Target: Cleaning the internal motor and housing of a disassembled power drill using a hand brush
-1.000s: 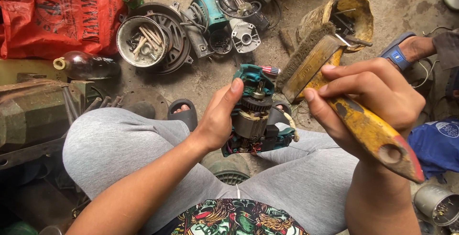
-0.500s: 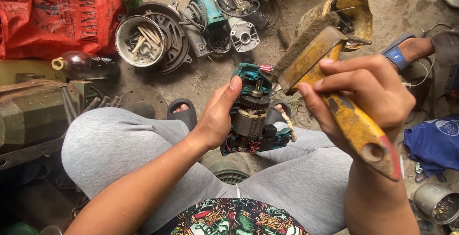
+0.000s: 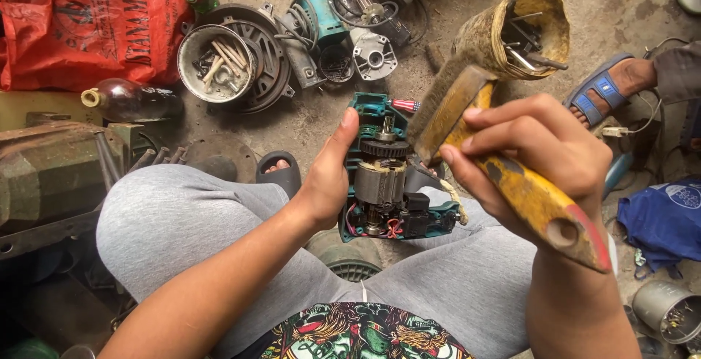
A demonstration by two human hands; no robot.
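Two hands busy above the lap: left hand [image 3: 326,184] cups the teal opened power-tool housing with exposed motor armature [image 3: 385,184] from its left side, long axis pointing away from the body toward the concrete floor [image 3: 628,1]. Right hand [image 3: 540,158] pinches the yellow-handled flat paintbrush [image 3: 504,162], bristles touching the housing's upper right, handle trailing down-right. Brush sits just right of the tool.

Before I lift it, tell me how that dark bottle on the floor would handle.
The dark bottle lies on its side, so it would probably roll if nudged. It looks like smooth, glossy glass: likely slippery, breakable, and fairly heavy for its size.
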